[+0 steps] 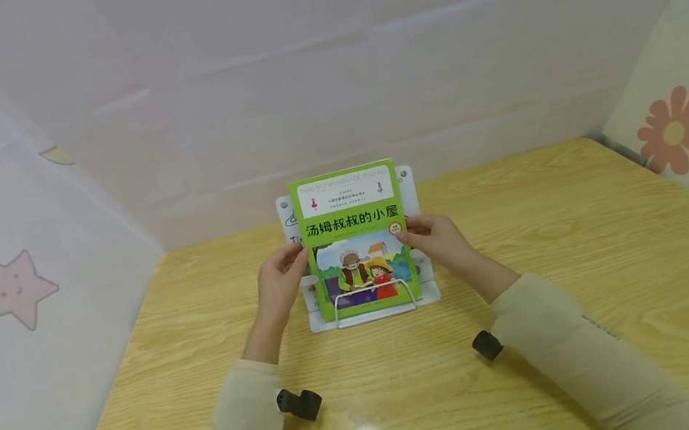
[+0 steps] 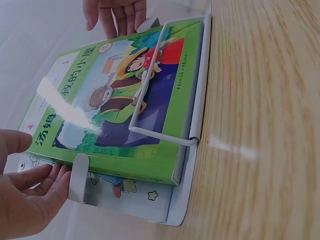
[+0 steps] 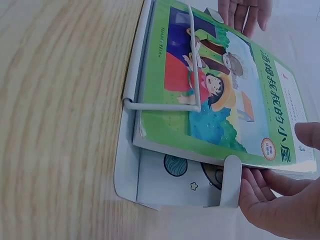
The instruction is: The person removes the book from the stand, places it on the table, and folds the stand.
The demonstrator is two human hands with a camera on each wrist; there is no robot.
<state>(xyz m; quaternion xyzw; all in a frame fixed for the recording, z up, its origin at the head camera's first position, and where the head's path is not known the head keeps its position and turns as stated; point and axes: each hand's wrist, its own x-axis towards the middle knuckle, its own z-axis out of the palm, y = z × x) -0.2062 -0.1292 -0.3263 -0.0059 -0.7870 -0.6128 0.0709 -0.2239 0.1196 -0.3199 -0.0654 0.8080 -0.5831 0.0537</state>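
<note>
A green picture book (image 1: 352,225) with Chinese lettering leans upright, cover outward, on a white printed book stand (image 1: 410,191). The stand's white wire retainer (image 2: 162,136) crosses the lower part of the cover. At the book's left edge, my left hand (image 1: 277,283) holds it with the thumb in front and the fingers along its side. My right hand (image 1: 444,241) grips the opposite edge, thumb over the cover and fingers behind. Small white side tabs (image 3: 231,180) of the stand show beside the fingers in the wrist views.
The stand rests on a light wood-grain table (image 1: 388,385). A pale wall covering (image 1: 333,84) rises behind it, with a pink star (image 1: 14,291) at left and a red flower (image 1: 679,130) at right. Black wrist cameras (image 1: 301,404) sit on both sleeves.
</note>
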